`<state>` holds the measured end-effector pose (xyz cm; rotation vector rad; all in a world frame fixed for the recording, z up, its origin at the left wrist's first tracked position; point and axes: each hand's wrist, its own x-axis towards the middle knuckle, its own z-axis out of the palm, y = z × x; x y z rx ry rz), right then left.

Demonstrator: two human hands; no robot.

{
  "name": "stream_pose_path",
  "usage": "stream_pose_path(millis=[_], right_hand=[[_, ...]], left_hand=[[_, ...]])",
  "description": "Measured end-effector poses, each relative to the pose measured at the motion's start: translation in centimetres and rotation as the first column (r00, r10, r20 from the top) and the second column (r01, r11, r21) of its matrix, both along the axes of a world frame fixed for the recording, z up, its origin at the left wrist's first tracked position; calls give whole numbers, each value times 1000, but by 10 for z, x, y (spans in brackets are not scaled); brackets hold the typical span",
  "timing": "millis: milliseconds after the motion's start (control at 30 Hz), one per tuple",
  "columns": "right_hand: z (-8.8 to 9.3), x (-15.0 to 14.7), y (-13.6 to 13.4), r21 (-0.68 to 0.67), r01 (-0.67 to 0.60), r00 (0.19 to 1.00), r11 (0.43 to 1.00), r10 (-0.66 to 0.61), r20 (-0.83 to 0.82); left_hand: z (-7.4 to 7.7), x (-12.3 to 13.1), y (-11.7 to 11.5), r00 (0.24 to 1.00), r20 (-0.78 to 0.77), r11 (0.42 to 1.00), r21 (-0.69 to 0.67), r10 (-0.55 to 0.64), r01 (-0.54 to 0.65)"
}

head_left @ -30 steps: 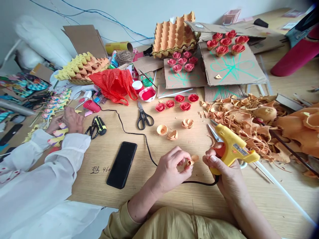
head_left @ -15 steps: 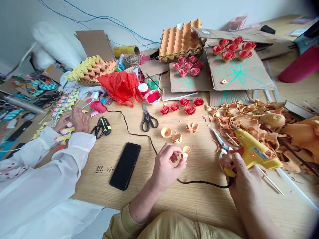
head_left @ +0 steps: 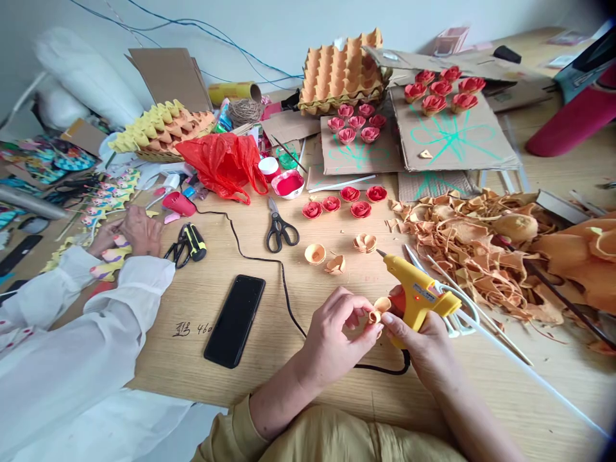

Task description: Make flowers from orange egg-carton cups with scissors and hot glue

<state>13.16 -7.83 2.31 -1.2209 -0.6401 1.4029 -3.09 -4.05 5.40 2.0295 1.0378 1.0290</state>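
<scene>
My left hand pinches a small orange paper rosebud just above the wooden table. My right hand grips a yellow glue gun by its handle, nozzle pointing up and left, with its thumb touching the rosebud. A black cord runs from the gun across the table. Three unpainted orange paper flowers lie just beyond my hands, and red painted roses sit farther back.
A black phone and black scissors lie left of my hands. Orange scraps pile up at the right. Another person in white sleeves works at the left. Egg trays, cardboard sheets with roses and a red bag stand behind.
My right hand has brought the glue gun back from the scrap pile toward the rosebud, and both hands now meet at it. The other person's hands have stayed put.
</scene>
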Motion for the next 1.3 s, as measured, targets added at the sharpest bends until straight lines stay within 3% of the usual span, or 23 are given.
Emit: stream_pose_path(millis=[533,700,900,1167,1300], right_hand=[[-5,1,-4,4,-32,998,999,32,-62],[-1,-2,-1,-3,-25,995,1000,25,-99],[-2,-3,1,-19,8,990,1000,-11,-142],[2,-3,-1,8,-12,983,1000,13,-184],[2,-4,0,3,-11,983,1000,11,-183]], left_hand=[[3,-1,-1,999,-32,994,108,-29,32],[2,-3,0,999,-30,996,78,-44,46],[3,-6,3,994,85,998,-29,-62,65],[2,-7,3,996,14,993,74,-94,92],[4,-8,4,993,25,992,57,-113,111]])
